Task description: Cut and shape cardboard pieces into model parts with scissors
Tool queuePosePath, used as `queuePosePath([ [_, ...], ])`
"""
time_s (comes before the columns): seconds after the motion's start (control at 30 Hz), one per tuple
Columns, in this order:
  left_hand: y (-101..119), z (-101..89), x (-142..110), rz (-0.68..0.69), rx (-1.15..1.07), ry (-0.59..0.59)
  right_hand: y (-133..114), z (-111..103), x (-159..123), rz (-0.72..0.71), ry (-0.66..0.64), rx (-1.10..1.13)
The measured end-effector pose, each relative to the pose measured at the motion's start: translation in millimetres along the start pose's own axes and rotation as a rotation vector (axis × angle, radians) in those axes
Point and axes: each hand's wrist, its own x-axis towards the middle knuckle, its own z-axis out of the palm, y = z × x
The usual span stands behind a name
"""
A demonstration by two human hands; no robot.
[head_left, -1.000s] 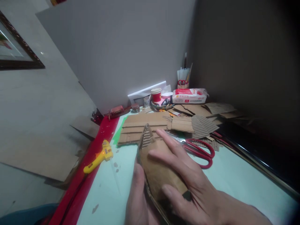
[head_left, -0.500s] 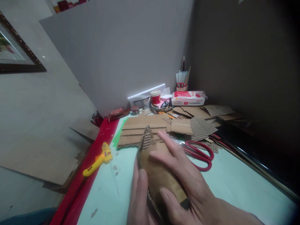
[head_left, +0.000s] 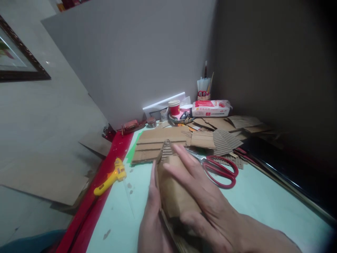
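A folded brown cardboard piece (head_left: pixel 173 191) with a ribbed, pointed far end lies on the pale green mat (head_left: pixel 252 203) in front of me. My right hand (head_left: pixel 210 207) rests on top of it, fingers stretched forward and pressing down, thumb curled at its near end. My left hand (head_left: pixel 152 218) presses flat against the piece's left edge, fingers straight. Both hands clamp the cardboard between them.
Red-handled scissors (head_left: pixel 219 170) lie just right of my fingers. A yellow glue gun (head_left: pixel 112 175) sits on the red strip (head_left: pixel 116 149) at left. Stacked cardboard sheets (head_left: pixel 158 142), corrugated scraps (head_left: pixel 225 140), a red cup (head_left: pixel 174 107), a tissue pack (head_left: pixel 210 108) and a pen holder (head_left: pixel 203 90) stand behind.
My left hand has slid forward along the piece's left edge. My right hand has shifted slightly, its thumb curling closer over the near end. The view moved a little.
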Motion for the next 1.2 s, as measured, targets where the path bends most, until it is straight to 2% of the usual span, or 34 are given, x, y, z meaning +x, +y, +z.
queuePosePath([
  [0.13, -2.4, 18.3, -7.4, 0.139, 0.055, 0.087, -3.1, -6.6, 4.7, 0.125, -0.09, 0.103],
  [0.23, -5.2, 22.3, -7.6, 0.232, 0.153, 0.085, -1.3, -11.3, 10.3, 0.135, -0.093, 0.227],
  [0.37, 0.3, 25.6, -7.3, 0.238, 0.195, 0.032, 0.1, -18.5, 18.6, 0.165, -0.084, 0.327],
  [0.43, 8.0, 25.5, -9.5, 0.189, 0.206, 0.016, -1.6, -22.9, 21.9, 0.193, -0.086, 0.336],
  [0.57, 28.9, 16.2, -14.0, -0.015, 0.193, 0.0, -5.0, -29.0, 25.7, 0.19, -0.119, 0.336],
  [0.73, 49.1, -2.3, -13.7, -0.161, 0.133, -0.155, -1.3, -29.0, 26.4, 0.095, -0.17, 0.222],
  [0.83, 56.1, -7.1, -11.4, -0.237, 0.181, -0.176, 1.6, -27.7, 25.8, 0.067, -0.233, 0.153],
  [1.03, 67.4, -11.8, -0.1, -0.451, 0.222, -0.17, 0.8, -27.2, 29.6, 0.169, -0.255, 0.153],
  [1.1, 68.8, -17.4, 5.8, -0.466, 0.199, -0.18, 1.2, -27.3, 32.2, 0.228, -0.24, 0.168],
  [1.2, 67.4, -25.9, 12.1, -0.381, 0.17, -0.163, 3.7, -26.4, 35.2, 0.347, -0.255, 0.208],
])
